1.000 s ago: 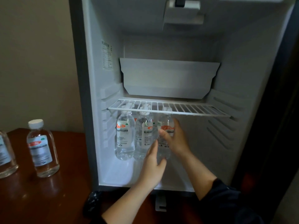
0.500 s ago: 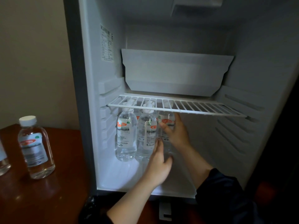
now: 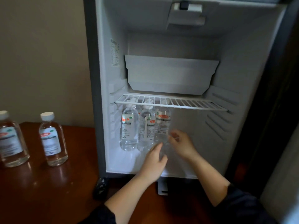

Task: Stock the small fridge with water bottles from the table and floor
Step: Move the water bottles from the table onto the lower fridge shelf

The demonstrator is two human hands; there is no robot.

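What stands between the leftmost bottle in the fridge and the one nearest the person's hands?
Another water bottle, upright under the wire shelf, in the head view.

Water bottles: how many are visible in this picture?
5. Under the wire shelf: left bottle, middle bottle, right bottle. On the table: inner bottle, outer bottle. More may be hidden behind.

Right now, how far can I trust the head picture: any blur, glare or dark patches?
Head view: motion blur smears the right hand and the labels of the two table bottles; the fridge's white interior is the brightest zone, the far right edge falls nearly black; the wooden table carries soft glossy reflections; the left hand reads sharper.
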